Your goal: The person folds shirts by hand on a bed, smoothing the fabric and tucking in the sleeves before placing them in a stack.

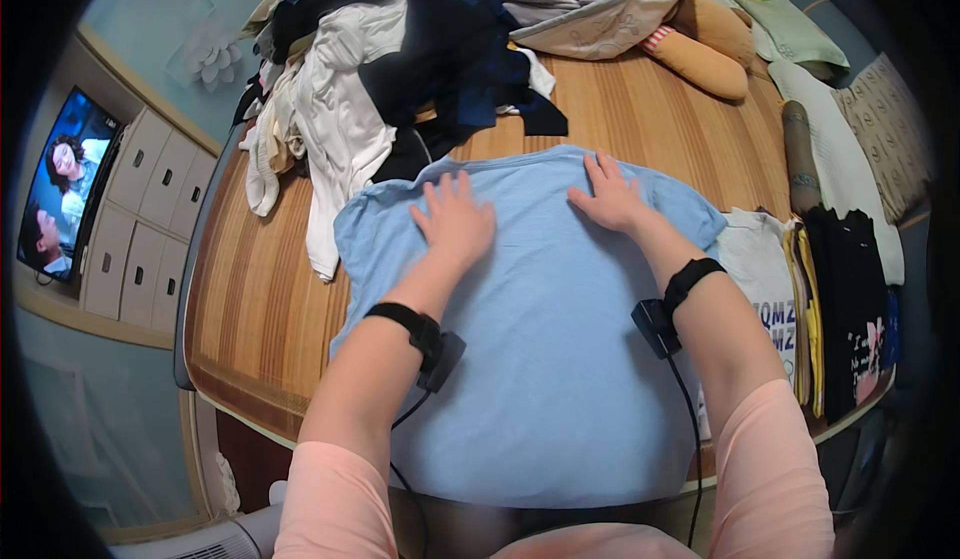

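Note:
A light blue short-sleeved T-shirt [547, 319] lies spread flat before me, its neckline pointing away and its hem at the near edge of the bed mat. My left hand [454, 217] rests on the cloth near the left shoulder, fingers spread, palm down. On the right shoulder side my right hand [611, 193] presses flat with its fingers apart. Neither hand grips the fabric. The right sleeve [686, 202] reaches out beside a row of folded clothes.
A loose heap of clothes [442, 48] covers the far left of the wood-coloured mat [255, 311]. Folded shirts [844, 311] stand at the right. Farther off lie a plush toy's leg [697, 60] and a green pillow [776, 15]. Cables hang from black wrist straps [405, 322].

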A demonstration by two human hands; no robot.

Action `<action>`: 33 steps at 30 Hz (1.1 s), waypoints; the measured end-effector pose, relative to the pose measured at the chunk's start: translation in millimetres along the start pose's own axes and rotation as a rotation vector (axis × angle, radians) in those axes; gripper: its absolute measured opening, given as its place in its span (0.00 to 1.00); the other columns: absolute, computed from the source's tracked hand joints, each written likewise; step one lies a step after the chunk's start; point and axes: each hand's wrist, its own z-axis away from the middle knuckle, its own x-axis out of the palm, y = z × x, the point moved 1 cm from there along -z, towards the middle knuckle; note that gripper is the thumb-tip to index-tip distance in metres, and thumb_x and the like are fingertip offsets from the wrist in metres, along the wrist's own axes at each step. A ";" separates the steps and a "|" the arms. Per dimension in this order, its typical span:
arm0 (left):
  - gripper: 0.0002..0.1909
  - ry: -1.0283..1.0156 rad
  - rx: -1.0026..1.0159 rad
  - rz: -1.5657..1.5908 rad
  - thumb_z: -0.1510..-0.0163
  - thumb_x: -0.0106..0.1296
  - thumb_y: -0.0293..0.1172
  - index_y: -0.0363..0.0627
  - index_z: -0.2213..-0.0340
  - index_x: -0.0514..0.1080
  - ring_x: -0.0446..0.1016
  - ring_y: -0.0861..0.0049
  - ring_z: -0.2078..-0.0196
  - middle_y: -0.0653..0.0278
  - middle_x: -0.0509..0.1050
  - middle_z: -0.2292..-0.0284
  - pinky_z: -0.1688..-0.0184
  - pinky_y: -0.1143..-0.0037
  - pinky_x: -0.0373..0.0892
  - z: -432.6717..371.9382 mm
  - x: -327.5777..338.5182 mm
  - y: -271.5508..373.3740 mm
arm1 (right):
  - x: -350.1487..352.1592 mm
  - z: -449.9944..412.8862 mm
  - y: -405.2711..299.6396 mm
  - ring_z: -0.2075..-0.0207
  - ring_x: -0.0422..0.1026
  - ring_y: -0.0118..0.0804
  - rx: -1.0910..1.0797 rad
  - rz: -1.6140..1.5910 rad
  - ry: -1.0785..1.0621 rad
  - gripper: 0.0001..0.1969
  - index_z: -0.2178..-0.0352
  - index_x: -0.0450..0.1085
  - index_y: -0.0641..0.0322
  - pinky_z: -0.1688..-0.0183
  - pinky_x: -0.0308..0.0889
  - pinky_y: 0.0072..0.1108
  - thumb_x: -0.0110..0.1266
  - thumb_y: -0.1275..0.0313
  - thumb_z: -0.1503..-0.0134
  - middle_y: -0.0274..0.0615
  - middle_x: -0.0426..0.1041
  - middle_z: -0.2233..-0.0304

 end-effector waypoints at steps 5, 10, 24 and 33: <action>0.30 -0.084 0.425 0.101 0.46 0.39 0.46 0.48 0.44 0.52 0.45 0.58 0.39 0.57 0.51 0.42 0.44 0.47 0.42 62.9 19.2 73.4 | -40.9 53.7 19.2 0.41 0.49 0.50 -0.268 -0.032 0.242 0.30 0.46 0.55 0.61 0.43 0.49 0.40 0.51 0.65 0.51 0.52 0.50 0.42; 0.31 -0.049 0.487 0.220 0.46 0.38 0.49 0.51 0.44 0.53 0.44 0.59 0.38 0.58 0.50 0.41 0.42 0.49 0.39 90.4 40.0 143.3 | -81.9 92.9 121.7 0.46 0.57 0.53 0.000 -0.198 0.432 0.29 0.49 0.59 0.62 0.45 0.55 0.28 0.49 0.77 0.58 0.55 0.56 0.46; 0.32 0.039 0.429 0.181 0.48 0.38 0.55 0.58 0.44 0.54 0.42 0.61 0.37 0.62 0.49 0.40 0.40 0.53 0.35 100.7 45.6 156.6 | -98.7 104.0 110.9 0.62 0.66 0.40 -0.008 -0.782 -0.023 0.19 0.65 0.68 0.68 0.59 0.62 0.23 0.59 0.67 0.57 0.47 0.67 0.65; 0.32 0.044 0.427 0.178 0.48 0.38 0.54 0.58 0.44 0.54 0.42 0.62 0.37 0.63 0.49 0.40 0.40 0.54 0.35 100.9 45.6 159.6 | -83.9 91.2 133.9 0.52 0.60 0.46 -0.195 -0.188 0.301 0.20 0.66 0.69 0.65 0.51 0.57 0.33 0.60 0.64 0.60 0.51 0.64 0.60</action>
